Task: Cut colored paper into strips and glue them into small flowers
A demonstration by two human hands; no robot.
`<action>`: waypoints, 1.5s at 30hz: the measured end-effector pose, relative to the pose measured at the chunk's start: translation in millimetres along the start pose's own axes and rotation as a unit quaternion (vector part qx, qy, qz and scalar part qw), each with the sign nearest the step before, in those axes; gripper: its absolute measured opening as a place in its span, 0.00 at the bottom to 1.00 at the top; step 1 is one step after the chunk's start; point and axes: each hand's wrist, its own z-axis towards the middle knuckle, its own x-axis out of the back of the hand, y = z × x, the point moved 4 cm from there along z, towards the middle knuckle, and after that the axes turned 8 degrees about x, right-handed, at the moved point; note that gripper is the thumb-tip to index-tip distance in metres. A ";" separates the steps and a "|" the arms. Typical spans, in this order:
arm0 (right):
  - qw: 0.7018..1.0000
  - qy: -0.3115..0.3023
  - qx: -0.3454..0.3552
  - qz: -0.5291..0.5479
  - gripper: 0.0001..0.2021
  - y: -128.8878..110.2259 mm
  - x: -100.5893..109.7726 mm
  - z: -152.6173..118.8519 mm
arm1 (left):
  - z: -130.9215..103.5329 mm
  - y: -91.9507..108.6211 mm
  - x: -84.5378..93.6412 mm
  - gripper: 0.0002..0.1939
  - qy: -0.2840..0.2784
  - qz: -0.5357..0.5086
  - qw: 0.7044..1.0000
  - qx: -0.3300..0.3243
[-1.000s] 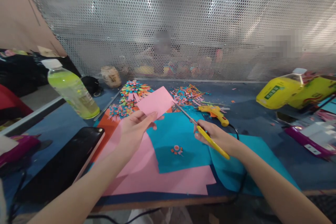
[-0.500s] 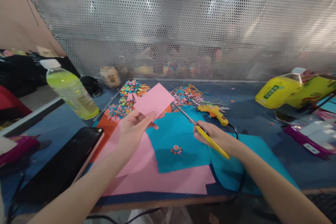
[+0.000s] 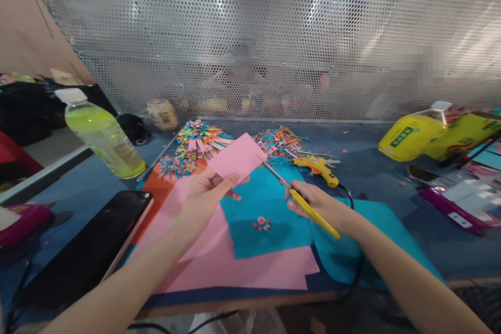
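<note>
My left hand (image 3: 213, 188) pinches the near edge of a pink square of paper (image 3: 237, 156), holding it tilted above the table. My right hand (image 3: 313, 201) is closed around yellow-handled scissors (image 3: 309, 212). Their blade tips reach the right corner of the pink square; whether they cut into it I cannot tell. Beneath my hands lies a blue paper sheet (image 3: 270, 242) with a small paper flower (image 3: 261, 224) on it. Pink sheets (image 3: 219, 274) and an orange sheet (image 3: 154, 188) spread out below and to the left.
Behind the square are fringed paper flowers (image 3: 199, 141) and a heap of paper strips (image 3: 279, 141). A yellow glue gun (image 3: 317, 167) lies past my right hand. Left are a black phone-like slab (image 3: 90, 245) and a drink bottle (image 3: 104, 135); a yellow bottle (image 3: 410, 135) is at right.
The pink square in my left hand has moved right and slightly down, toward the scissors. Its right corner now meets the blade tips. My right hand has barely moved.
</note>
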 end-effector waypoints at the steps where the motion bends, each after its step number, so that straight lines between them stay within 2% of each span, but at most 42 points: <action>1: 1.000 0.001 -0.001 0.003 0.17 -1.3 0.3 -0.1 | -0.4 -1.2 -1.1 0.13 -0.002 0.010 1.000 0.004; 7: 1.000 0.004 -0.008 0.007 0.17 -6.3 1.6 -0.7 | -3.0 -5.2 -5.5 0.16 -0.015 0.047 0.999 0.016; 16: 1.000 0.003 -0.010 0.002 0.18 -3.7 0.9 -0.6 | -3.4 -9.2 -4.7 0.15 -0.024 0.050 0.998 0.018; 21: 1.000 0.007 -0.009 0.016 0.18 -2.7 0.4 -0.6 | -3.4 -8.3 -2.2 0.14 -0.002 0.044 0.999 0.005; 31: 1.000 0.002 -0.019 0.009 0.17 -1.1 -1.4 0.0 | -2.8 -8.5 -4.1 0.14 -0.017 0.054 0.998 0.014; 45: 1.000 0.003 -0.014 0.001 0.18 -2.2 -0.8 0.1 | -3.5 -10.7 -2.8 0.12 -0.004 0.069 0.997 0.030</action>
